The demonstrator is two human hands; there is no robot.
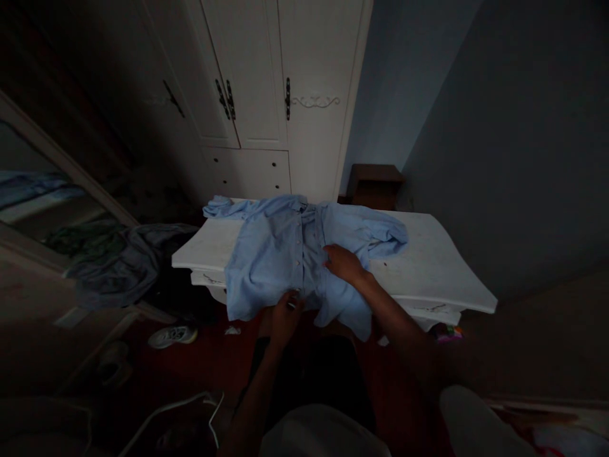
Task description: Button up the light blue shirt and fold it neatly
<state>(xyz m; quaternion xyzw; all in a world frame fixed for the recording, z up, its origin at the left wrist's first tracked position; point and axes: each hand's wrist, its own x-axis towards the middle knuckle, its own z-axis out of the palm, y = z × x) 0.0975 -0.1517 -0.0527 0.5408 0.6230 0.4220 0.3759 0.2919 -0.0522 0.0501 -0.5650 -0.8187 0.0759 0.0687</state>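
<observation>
A light blue button-up shirt [280, 247] lies spread front-up on a white table [428, 260], its hem hanging over the near edge. My left hand [285, 311] pinches the shirt's lower hem near the button placket. Resting on the shirt right of the placket, my right hand [343, 262] has its fingers curled against the cloth. One sleeve is bunched at the right, the other trails off to the back left.
A white wardrobe [285, 95] with drawers stands behind the table. A heap of dark clothes [118, 260] lies at the left beside a bed. A sneaker [171, 336] sits on the red floor. A brown stool [373, 181] stands at the back.
</observation>
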